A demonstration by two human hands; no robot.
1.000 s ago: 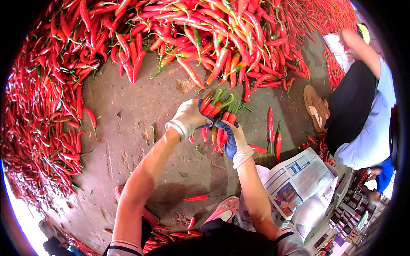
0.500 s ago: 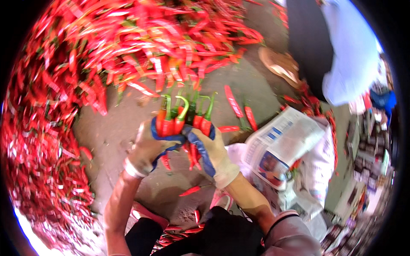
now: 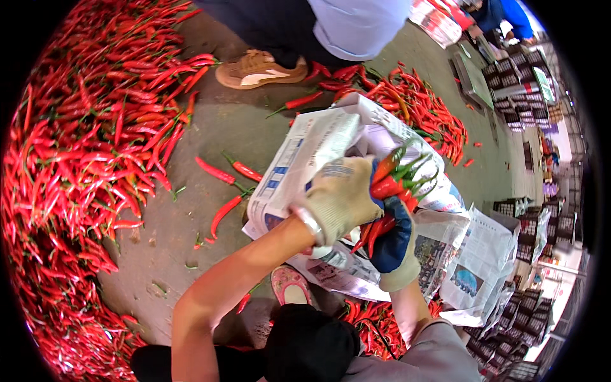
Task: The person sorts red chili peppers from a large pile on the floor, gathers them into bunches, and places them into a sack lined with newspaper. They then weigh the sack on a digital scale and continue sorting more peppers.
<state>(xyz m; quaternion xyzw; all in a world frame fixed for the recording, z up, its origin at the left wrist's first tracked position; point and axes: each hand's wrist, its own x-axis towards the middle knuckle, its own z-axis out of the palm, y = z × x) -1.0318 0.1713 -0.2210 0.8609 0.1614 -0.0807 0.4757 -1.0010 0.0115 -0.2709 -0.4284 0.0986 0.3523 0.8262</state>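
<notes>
Both my hands wear pale knit gloves with blue-coated palms. Together they are closed round a bunch of red chili peppers (image 3: 387, 186), whose green stems point to the upper right and tips hang lower left. My left hand (image 3: 344, 194) wraps the bunch from the left, its back toward me. From below, my right hand (image 3: 396, 245) grips the lower part, blue thumb side showing. The bunch is held over a container lined with newspaper (image 3: 318, 143); the sheets fold over its rim, and my hands and the bunch hide most of its inside.
A large heap of red chilies (image 3: 83, 178) spreads along the left. Another pile (image 3: 420, 105) lies beyond the container, and more chilies (image 3: 375, 331) lie by my legs. A person's brown shoe (image 3: 262, 69) stands ahead. Dark crates (image 3: 522, 95) are stacked at right.
My view has turned right. My hands have carried the chili bunch from above the bare floor to over the newspaper-lined container, and its stems have tipped toward the right.
</notes>
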